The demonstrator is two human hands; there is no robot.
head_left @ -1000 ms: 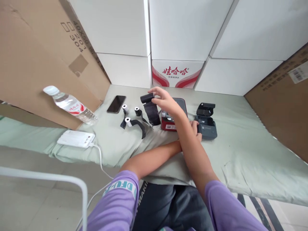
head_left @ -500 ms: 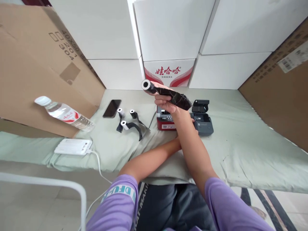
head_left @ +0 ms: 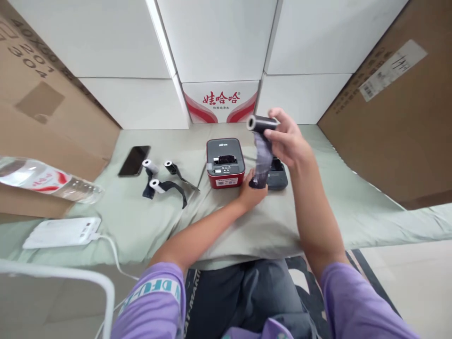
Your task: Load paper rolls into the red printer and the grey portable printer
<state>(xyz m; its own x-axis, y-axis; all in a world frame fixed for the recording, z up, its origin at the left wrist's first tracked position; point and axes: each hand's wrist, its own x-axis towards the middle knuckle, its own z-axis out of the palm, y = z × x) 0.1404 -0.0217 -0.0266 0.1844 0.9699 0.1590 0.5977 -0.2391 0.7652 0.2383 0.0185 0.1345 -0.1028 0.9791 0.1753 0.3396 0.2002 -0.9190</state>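
Right hand (head_left: 291, 141) has carried the black roll (head_left: 263, 124) rightward, uncovering the red printer (head_left: 226, 181) left of it; strip (head_left: 263, 157) now hangs below.

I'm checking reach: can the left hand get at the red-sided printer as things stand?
Likely yes: the left hand is just beside the red-sided printer, with nothing visible between them.

The right grip (head_left: 291, 142) pinches, raised above the low left grip (head_left: 250, 194).

Looked bright and diffusely lit, showed soft shadows, slightly blurred the dangling glossy black ribbon (head_left: 263, 160), and stretched the clear plastic bottle (head_left: 47, 180) at left.
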